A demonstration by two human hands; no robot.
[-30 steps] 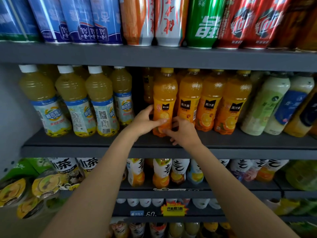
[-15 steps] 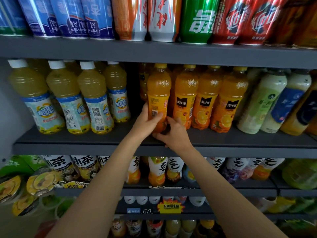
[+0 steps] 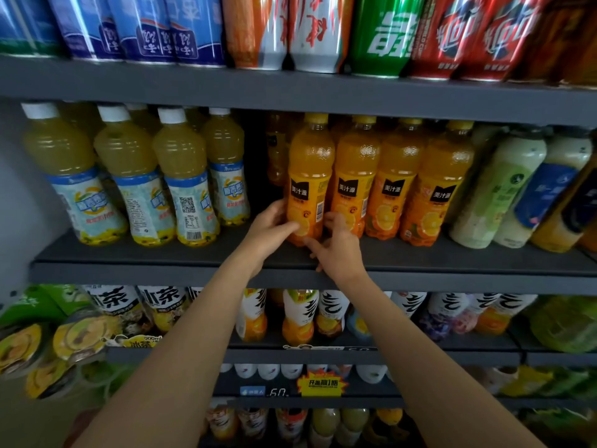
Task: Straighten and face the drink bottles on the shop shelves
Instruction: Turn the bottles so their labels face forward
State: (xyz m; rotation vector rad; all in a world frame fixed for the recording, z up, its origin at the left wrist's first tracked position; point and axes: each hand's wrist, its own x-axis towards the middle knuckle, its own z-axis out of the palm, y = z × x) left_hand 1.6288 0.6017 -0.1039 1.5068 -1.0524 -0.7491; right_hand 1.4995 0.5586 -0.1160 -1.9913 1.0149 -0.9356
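Orange juice bottle [image 3: 308,176] — leftmost of the front row of four on the middle shelf [image 3: 290,273], upright, black logo turned slightly to 11 o'clock, barcode showing at its right. Left hand [image 3: 269,229] grips the lower body from 9 o'clock, thumb across the front. Right hand [image 3: 339,250] pinches the base from 4 o'clock. Handling, by judgement: full, fairly heavy, smooth plastic, stiff enough low down — best turned at the base as held. At 3 o'clock, three matching orange bottles [image 3: 397,182], logos forward. At 9 o'clock, yellow white-capped bottles [image 3: 181,176]. At 12 o'clock, cans [image 3: 381,30] on the upper shelf.
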